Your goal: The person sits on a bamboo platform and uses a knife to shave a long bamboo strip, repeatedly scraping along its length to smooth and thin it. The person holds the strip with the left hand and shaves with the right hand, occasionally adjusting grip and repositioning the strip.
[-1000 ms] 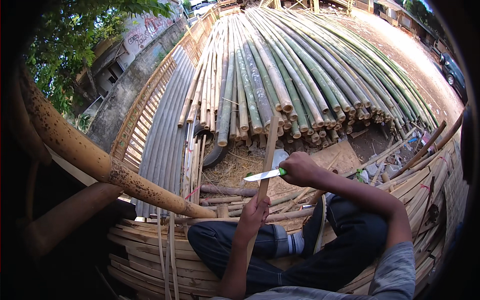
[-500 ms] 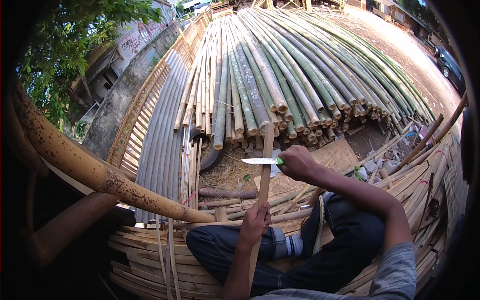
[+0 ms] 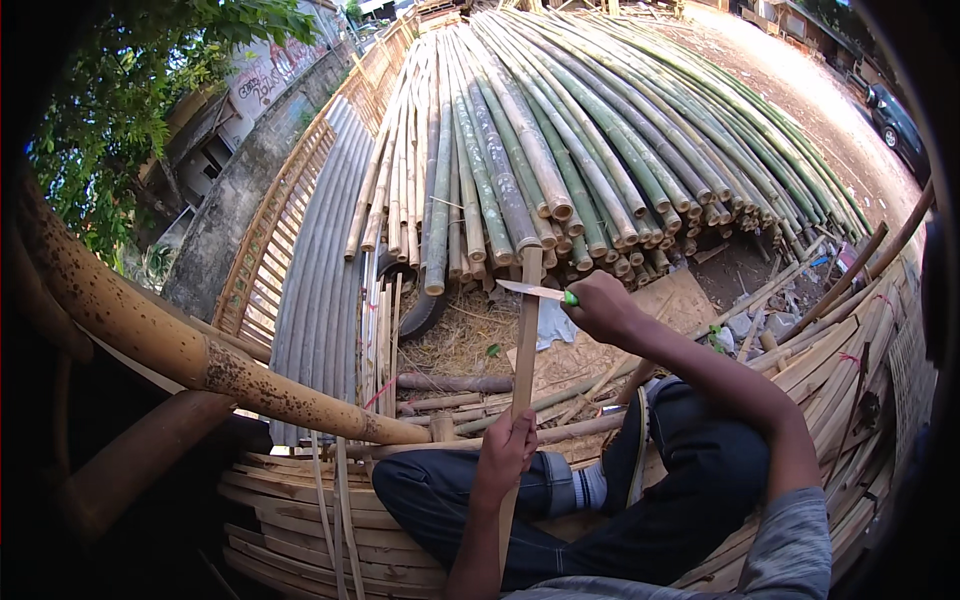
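A long flat bamboo strip [image 3: 527,350] stands steeply in front of me, its lower end running down over my lap. My left hand [image 3: 506,452] is closed around its lower middle, thumb upward. My right hand [image 3: 603,308] grips a knife with a green handle [image 3: 570,298]. The knife's pale blade [image 3: 530,290] points left and lies across the strip a little below its top end; whether it cuts in cannot be made out. My crossed legs in dark jeans [image 3: 440,490] are under both arms.
A big stack of bamboo poles [image 3: 560,150] lies ahead. A thick mottled bamboo rail [image 3: 270,380] crosses at the left, near corrugated sheets [image 3: 325,280]. Split bamboo slats [image 3: 320,520] form the seat, with more strips [image 3: 830,400] at the right. A black tyre [image 3: 425,312] lies under the poles.
The right hand and knife have moved up the strip towards its top, and the blade now tilts with its tip higher. The strip's top has shifted slightly left; my left hand keeps its hold.
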### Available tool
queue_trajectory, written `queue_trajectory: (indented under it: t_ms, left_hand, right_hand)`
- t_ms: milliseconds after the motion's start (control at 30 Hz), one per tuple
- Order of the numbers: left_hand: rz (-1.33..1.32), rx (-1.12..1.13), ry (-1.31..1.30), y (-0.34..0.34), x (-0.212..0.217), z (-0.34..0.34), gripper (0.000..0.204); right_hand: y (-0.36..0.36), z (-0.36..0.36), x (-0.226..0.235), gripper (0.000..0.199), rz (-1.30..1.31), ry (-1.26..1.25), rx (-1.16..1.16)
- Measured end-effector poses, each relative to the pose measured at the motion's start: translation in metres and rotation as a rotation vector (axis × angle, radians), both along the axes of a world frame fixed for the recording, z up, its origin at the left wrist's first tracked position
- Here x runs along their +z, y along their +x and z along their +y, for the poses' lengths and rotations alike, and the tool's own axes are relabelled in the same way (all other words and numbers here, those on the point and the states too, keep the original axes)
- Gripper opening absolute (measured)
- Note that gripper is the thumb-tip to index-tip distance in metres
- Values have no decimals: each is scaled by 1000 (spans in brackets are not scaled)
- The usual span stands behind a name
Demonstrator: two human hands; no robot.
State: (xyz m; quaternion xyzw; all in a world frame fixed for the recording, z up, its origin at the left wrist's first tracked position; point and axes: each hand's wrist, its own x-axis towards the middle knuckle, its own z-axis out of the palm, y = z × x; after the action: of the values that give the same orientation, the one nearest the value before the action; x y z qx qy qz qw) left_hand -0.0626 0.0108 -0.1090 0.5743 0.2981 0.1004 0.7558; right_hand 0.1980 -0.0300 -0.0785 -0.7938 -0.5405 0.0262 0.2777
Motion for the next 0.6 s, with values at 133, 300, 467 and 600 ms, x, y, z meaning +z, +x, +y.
queue_trajectory:
  t_ms: [133, 300, 467, 600]
  left_hand:
    - [2, -9, 55, 10, -11, 4, 36]
    - [49, 4, 128, 4, -17, -5, 37]
    - [27, -18, 112, 2, -18, -5, 31]
    - [57, 12, 125, 3, -24, 0, 36]
  right_hand:
    - [-41, -1, -17, 23, -136, -170, 312]
    - [-22, 6, -11, 19, -135, -59, 204]
    - [-9, 6, -8, 26, -42, -137, 126]
    - [-47, 0, -17, 22, -51, -302, 373]
